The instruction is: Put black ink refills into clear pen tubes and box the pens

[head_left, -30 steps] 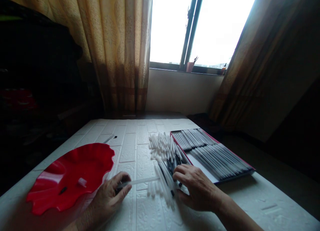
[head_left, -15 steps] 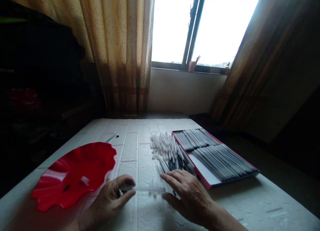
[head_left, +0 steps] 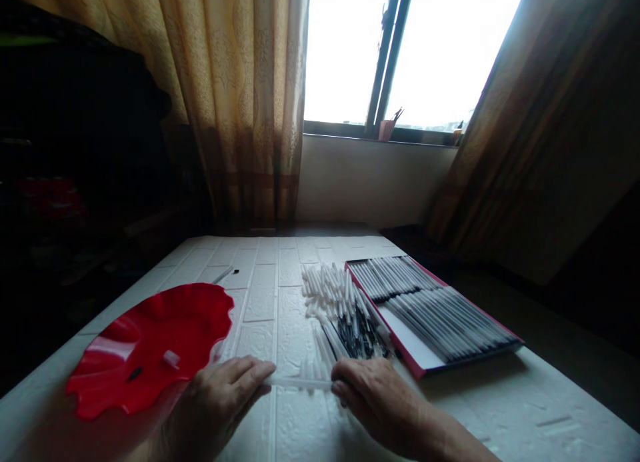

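Observation:
A translucent white pen barrel (head_left: 303,383) lies level between my hands, just above the white table. My left hand (head_left: 227,389) is closed on its left end, thumb and fingers pinching. The other end is pinched by my right hand (head_left: 373,389), whose fingers cover that tip. Right behind my right hand is a heap of dark-tipped pen parts (head_left: 359,329). Beyond it lies a pile of white translucent tubes (head_left: 327,289). A few loose clear pieces (head_left: 313,367) lie just past the barrel.
A red wavy-edged dish (head_left: 150,315) on the left holds a small black piece and a clear piece. On the right, a shallow red-edged box (head_left: 407,339) holds two rows of pens (head_left: 450,322). A thin clear tube (head_left: 223,275) and a small black piece lie behind the dish.
My right fingers have closed onto the barrel's right end; they were more spread before. My left hand has turned over, its back now upward, still gripping the left end.

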{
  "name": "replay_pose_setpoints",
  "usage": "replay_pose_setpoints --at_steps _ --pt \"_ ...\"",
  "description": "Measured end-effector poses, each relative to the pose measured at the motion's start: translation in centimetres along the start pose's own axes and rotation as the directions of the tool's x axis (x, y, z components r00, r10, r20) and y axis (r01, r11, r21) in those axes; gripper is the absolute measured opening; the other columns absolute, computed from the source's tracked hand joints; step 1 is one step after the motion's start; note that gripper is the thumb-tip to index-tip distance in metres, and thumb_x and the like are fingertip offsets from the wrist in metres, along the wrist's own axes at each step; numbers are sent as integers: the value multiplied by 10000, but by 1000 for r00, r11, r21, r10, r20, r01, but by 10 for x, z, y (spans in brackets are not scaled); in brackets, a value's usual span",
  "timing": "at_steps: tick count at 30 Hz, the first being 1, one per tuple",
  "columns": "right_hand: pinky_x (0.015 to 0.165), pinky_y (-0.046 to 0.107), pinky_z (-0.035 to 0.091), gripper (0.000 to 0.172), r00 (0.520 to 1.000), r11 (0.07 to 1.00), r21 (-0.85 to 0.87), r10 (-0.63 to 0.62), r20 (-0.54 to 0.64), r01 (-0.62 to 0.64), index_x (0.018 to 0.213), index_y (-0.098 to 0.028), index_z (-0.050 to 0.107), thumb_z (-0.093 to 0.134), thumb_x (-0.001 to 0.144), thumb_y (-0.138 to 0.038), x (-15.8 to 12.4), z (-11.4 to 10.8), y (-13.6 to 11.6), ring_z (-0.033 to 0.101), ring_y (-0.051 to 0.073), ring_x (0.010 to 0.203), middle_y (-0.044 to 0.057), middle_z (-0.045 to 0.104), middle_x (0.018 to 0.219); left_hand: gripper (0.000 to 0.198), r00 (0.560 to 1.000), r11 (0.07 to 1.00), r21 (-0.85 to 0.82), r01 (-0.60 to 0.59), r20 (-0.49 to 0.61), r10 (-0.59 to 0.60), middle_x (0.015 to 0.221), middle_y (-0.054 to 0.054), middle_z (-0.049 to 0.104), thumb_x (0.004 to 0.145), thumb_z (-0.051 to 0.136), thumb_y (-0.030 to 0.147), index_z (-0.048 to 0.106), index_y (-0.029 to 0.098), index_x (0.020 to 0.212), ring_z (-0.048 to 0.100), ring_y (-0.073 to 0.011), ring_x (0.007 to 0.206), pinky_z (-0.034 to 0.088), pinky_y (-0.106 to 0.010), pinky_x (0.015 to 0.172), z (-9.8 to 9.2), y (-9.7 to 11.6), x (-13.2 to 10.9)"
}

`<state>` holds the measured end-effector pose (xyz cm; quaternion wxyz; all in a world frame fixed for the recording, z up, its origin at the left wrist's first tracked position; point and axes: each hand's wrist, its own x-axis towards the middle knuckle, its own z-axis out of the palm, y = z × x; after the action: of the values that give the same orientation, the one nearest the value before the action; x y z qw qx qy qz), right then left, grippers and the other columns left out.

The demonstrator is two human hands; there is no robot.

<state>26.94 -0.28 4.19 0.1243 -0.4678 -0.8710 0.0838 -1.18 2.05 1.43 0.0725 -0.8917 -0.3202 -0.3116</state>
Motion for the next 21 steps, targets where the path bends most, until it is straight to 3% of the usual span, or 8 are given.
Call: replay_pose_setpoints --at_steps 2,5,8,12,16,21 --pt "552 241 350 169 999 998 65 7 51 -10 938 -200 654 489 930 -237 -1 -3 -4 632 162 612 8 700 702 252 997 991 119 -67 -18 70 843 -6 731 1038 348 285 589 235 1090 715 -150 698 526 -226 623 -3 3 1" --pt "509 204 328 198 991 982 190 -37 128 12 832 -215 681 506 925 -219 -2 -7 -6 579 119 527 -27 652 593 222 993 978 175 -116 -1 118 791 6 702 1031 364 255 585 238 1030 683 -136 645 495 -219 603 -5 7 3" --pt "508 198 311 241 992 975 216 -71 105 47 769 -207 663 490 937 -211 -3 -9 -1 561 101 519 -30 639 590 218 988 970 190 -153 50 146 725 16 648 1022 359 221 561 234 939 626 -137 580 445 -231 548 -5 10 6" --pt "524 231 289 223 992 992 63 -113 62 109 758 -200 606 496 948 -237 -4 -8 5 600 113 554 -17 667 638 272 980 962 196 -188 104 170 670 24 599 1025 305 199 494 239 834 578 -163 533 400 -267 511 -5 16 10" --pt "518 273 268 182 984 978 -116 -175 19 176 748 -198 571 546 924 -232 -4 -10 10 610 132 543 -13 675 645 288 985 986 116 -123 135 107 666 30 596 1025 300 239 465 252 790 584 -163 516 387 -266 487 -3 13 7" --pt "530 284 294 299 937 944 -293 -234 -259 154 742 -191 557 404 996 -229 -5 -23 30 583 149 520 11 629 601 413 992 998 3 55 113 -55 646 24 620 1052 166 307 490 235 805 663 -137 582 482 -213 562 7 4 2"
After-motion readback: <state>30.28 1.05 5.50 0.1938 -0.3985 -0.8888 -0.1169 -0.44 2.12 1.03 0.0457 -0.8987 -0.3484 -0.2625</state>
